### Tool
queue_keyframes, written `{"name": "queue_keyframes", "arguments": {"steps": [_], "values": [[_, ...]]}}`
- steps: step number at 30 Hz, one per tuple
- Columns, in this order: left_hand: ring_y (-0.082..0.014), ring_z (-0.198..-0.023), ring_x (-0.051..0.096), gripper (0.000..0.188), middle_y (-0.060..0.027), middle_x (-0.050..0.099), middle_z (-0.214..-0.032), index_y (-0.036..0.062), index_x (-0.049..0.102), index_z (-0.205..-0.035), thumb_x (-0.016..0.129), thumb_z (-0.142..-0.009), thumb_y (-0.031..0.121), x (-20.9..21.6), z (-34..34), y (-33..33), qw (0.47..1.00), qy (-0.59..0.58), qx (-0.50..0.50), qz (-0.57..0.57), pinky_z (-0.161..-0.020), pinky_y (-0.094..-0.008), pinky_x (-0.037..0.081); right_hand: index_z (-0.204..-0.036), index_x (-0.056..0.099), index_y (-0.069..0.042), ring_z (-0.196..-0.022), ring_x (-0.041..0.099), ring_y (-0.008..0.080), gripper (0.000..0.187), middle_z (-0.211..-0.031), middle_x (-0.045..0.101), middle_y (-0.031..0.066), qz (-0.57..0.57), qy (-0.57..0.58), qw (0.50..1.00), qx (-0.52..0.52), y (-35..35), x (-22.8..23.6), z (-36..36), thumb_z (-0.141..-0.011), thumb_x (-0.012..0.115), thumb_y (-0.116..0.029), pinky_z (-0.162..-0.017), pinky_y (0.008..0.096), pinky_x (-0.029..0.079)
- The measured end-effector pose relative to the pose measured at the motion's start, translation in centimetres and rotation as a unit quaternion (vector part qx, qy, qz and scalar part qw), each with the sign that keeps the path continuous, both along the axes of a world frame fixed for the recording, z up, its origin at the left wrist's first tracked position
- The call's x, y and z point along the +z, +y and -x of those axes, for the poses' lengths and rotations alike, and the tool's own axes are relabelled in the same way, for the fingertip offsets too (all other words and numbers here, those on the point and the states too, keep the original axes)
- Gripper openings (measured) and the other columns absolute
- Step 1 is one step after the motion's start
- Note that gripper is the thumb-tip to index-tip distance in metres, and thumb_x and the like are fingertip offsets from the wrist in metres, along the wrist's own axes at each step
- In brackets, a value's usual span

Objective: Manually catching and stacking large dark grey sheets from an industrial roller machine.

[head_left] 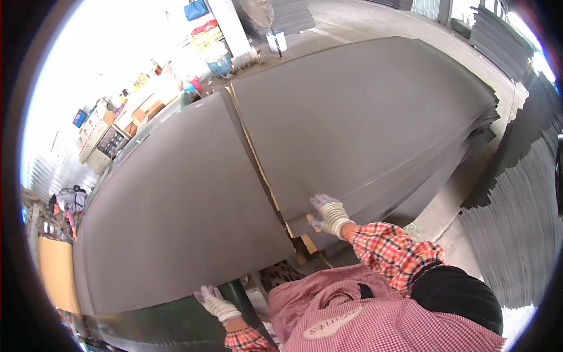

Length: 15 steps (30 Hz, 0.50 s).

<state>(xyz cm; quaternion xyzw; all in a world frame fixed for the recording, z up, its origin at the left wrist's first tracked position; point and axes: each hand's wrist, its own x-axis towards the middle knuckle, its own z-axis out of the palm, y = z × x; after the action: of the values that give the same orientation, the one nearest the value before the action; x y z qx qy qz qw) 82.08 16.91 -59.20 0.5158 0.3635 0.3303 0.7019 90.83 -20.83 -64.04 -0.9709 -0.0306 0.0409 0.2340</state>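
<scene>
On the right, a stack of broad grey sheets (pixel 358 129); left, across a narrow gap, a grey panel (pixel 176 211) on a green surface (pixel 158 324). A gloved right hand (pixel 331 216) lies spread on the stack's near left corner, holding nothing. The left hand (pixel 217 303) is at the panel's near edge; whether it grips, I can't tell.

Grey floor (pixel 375 23), white pillar (pixel 230 28), corrugated wall (pixel 44 163); glaring light (pixel 111 41) upper left.

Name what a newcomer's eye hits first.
Probably the flat grey sheet left of centre and the layered grey stack right of it. Then the right hand, in a lilac and white fabric glove, at the stack's near edge, and similarly gloved left hand, at the sheet's near edge.
</scene>
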Motion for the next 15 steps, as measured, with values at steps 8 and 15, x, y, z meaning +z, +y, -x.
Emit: {"name": "queue_keyframes", "arguments": {"steps": [8,15], "values": [[-0.0095,-0.067,0.051,0.021,-0.0048,0.055,-0.087,0.0,0.053,-0.098,0.048,-0.083,0.014,-1.8,5.9,-8.7,0.939,0.05,-0.319,-0.121,-0.058,-0.022,0.043,-0.128,0.03,-0.008,-0.123,0.025,0.0292,0.073,-0.13,0.031,0.0142,0.118,-0.064,0.985,0.107,4.6,-2.7,-3.7,-0.072,0.056,-0.047,-0.099,0.0446,0.019],[-0.014,-0.081,0.053,0.025,-0.0066,0.059,-0.095,0.0017,0.056,-0.104,0.053,-0.083,0.015,-7.5,7.6,-11.1,0.909,0.095,-0.39,-0.113,-0.073,-0.0241,0.043,-0.108,0.051,-0.006,-0.097,0.052,0.0278,0.034,-0.102,0.056,0.0141,0.094,-0.068,0.98,0.159,2.2,-2.9,-6.8,-0.079,0.051,-0.024,-0.085,0.0364,0.039]]}}
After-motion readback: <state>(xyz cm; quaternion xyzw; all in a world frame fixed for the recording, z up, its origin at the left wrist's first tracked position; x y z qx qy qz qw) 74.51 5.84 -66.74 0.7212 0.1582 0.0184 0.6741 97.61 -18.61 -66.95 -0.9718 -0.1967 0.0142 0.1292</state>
